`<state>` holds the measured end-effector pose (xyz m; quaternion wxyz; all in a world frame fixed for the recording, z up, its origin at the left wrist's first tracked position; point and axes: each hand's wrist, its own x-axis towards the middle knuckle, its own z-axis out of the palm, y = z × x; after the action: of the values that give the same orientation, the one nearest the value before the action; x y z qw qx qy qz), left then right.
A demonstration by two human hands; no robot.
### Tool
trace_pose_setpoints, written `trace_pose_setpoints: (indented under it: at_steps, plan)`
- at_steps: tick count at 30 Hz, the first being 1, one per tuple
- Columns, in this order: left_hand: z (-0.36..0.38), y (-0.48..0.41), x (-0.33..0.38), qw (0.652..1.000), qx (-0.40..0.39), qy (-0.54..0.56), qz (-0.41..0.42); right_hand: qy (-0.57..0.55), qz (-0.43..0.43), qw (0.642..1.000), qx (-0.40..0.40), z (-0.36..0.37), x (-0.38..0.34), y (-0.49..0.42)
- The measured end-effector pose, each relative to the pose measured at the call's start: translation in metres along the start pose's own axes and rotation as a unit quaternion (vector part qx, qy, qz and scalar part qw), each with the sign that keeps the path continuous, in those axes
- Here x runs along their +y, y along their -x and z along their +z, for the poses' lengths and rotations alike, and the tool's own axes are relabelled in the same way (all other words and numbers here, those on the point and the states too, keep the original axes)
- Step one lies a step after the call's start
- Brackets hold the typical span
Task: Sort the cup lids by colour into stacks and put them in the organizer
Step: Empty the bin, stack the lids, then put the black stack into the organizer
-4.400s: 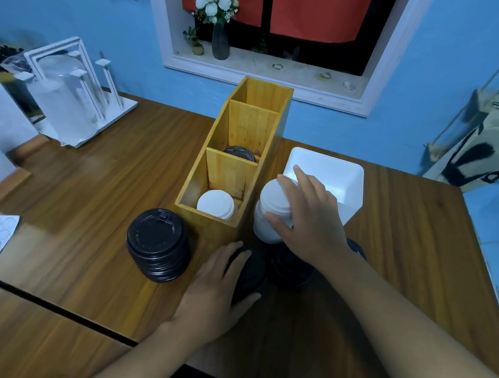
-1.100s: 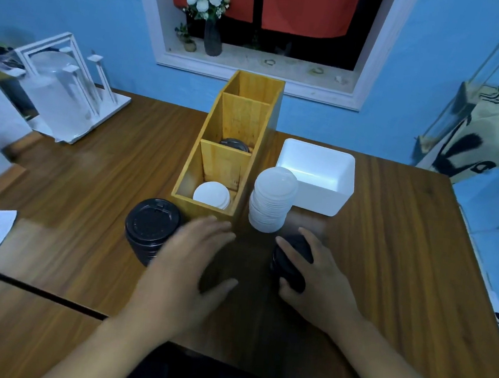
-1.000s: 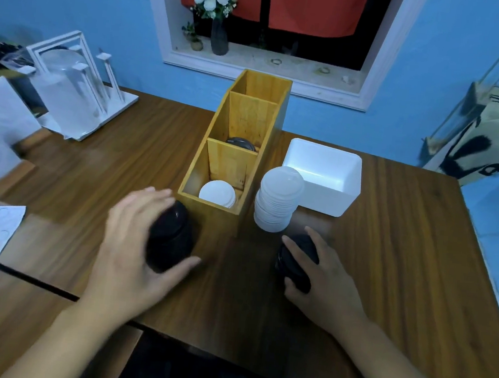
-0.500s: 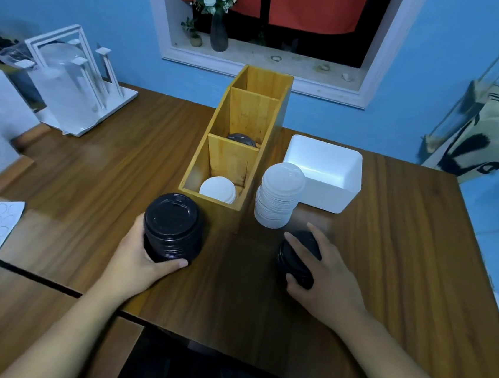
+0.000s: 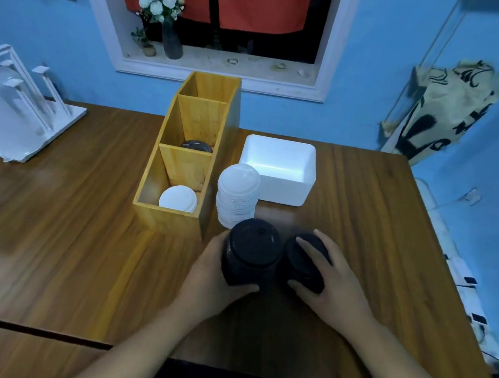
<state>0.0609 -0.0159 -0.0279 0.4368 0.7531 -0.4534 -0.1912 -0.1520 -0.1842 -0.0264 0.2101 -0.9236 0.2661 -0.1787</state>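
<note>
1. Two black lid stacks are sitting side by side on the desk (image 5: 83, 233) — left hand (image 5: 211, 274) gripping the taller black stack (image 5: 250, 253), right hand (image 5: 333, 284) clasping the shorter black stack (image 5: 301, 265).
2. One white lid stack (image 5: 237, 193) is standing between the wooden organizer (image 5: 183, 163) and a white tray (image 5: 278, 170) — white lids (image 5: 178, 202) in the organizer's front compartment, dark ones (image 5: 196, 145) in the middle.

Left hand (image 5: 211, 272) around tall black lid stack (image 5: 250, 255); right hand (image 5: 332, 285) on shorter black stack (image 5: 303, 263)

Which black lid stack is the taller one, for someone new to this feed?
Start at the wooden organizer mid-table and drop to the near end of its right side, past the white lid stack. Two black stacks sit side by side there. The taller stack is the left one, gripped by the left hand; the right hand covers the shorter stack.
</note>
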Motion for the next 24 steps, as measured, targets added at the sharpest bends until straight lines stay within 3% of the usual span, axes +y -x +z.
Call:
trace_pose_setpoints:
  at_steps: [8, 15, 18, 24]
  plan:
    - [0.034, -0.023, 0.011, 0.999, -0.016, 0.022, 0.020, -0.056, 0.041, 0.997, 0.042, -0.011, 0.022, 0.006]
    - [0.035, -0.023, 0.011, 0.999, -0.015, 0.031, 0.011, -0.198, 0.054, 0.961, 0.187, -0.043, -0.010, -0.007]
    - [0.035, -0.021, 0.010, 0.999, -0.016, 0.038, 0.011, -0.202, 0.009, 0.964, 0.171, -0.048, -0.037, -0.021]
    - [0.035, -0.020, 0.013, 0.998, -0.017, 0.055, 0.015, -0.141, -0.039, 0.987, 0.058, -0.037, -0.059, -0.044]
